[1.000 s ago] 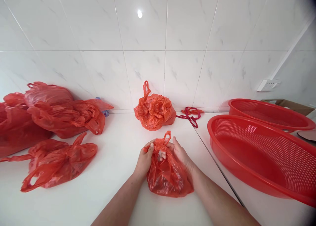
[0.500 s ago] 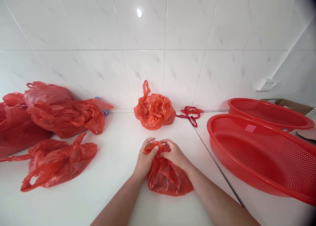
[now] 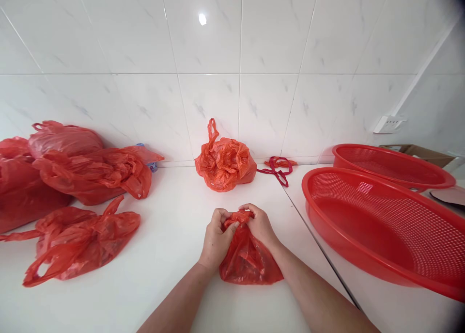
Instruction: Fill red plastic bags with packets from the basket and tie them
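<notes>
A red plastic bag (image 3: 250, 262) rests on the white table in front of me, its lower part full-looking and its top gathered. My left hand (image 3: 217, 236) pinches the gathered top from the left, thumb pressed on the plastic. From the right, my right hand (image 3: 260, 225) grips the same bunched top, its fingers partly hidden by the plastic. What lies inside the bag cannot be made out. Beyond my hands, against the wall, stands another crumpled red bag (image 3: 225, 166) with one handle loop sticking up.
Several filled red bags (image 3: 83, 173) are heaped at the left, with a knotted red bag (image 3: 85, 238) before them. Two red perforated baskets (image 3: 363, 236) stand at the right, past a seam in the table. A magenta strap (image 3: 279, 170) lies near the tiled wall (image 3: 269, 110).
My hands have drawn closer together around the bag's top, bunching it more narrowly. The whole view has shifted slightly, so background things appear a little farther left.
</notes>
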Available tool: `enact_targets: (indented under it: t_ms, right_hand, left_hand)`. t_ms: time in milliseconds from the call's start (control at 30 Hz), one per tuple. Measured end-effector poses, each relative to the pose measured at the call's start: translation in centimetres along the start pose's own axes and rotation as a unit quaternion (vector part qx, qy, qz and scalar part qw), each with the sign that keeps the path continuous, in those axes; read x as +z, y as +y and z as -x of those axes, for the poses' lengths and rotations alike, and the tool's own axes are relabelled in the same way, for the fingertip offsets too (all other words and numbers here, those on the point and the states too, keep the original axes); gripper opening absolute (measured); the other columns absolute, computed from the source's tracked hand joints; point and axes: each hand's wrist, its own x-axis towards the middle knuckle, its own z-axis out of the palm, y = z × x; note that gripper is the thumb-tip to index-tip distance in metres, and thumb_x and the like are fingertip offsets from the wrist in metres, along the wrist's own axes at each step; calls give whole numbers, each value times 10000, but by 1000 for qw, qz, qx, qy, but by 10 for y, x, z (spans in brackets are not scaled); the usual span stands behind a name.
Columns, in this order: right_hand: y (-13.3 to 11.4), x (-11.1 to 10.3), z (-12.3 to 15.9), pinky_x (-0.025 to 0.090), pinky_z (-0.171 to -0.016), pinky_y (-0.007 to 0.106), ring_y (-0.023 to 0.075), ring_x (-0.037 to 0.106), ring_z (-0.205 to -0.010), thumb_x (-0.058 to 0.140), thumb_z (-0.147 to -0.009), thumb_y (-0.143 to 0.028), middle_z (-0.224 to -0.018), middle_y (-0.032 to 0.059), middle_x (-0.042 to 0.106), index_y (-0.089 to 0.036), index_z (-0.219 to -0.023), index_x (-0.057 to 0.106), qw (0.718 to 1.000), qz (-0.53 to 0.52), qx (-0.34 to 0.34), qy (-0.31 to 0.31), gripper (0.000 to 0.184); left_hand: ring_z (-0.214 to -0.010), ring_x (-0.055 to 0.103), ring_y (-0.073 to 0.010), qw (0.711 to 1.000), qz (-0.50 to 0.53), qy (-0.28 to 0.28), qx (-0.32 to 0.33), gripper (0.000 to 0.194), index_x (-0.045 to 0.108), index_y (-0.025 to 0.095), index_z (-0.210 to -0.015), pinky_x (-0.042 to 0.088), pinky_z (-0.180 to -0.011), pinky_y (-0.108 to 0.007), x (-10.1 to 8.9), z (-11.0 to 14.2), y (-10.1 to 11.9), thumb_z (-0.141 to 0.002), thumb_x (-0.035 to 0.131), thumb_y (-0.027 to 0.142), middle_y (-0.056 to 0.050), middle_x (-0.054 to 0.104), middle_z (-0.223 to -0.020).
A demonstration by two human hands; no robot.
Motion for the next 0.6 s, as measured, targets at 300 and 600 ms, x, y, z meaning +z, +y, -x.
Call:
enact_targets:
  t_ms: [300,600]
  right_hand:
    - [-6,-14,-1,482,-756,341,190,641,-764,647,-647,-255,-849,34,702,-198,-962,675,932,-324,100,-129,321]
    - [8,-37,-20,450,-641,300,143,544,-597,583,-669,-323,-647,-21,591,-200,-861,625,990,-123,16,66,232]
  left_hand:
    - [-817,591,-146,996,-73,33,33,122,517,201,-766,470,-738,-271,-5,-6,-3,-810,561,305,-24,635,-933]
    - [-925,574,-154,963,-187,48,187,131,499,197,-699,471,-770,-289,-5,-2,-2,-818,551,184,-39,584,-1011]
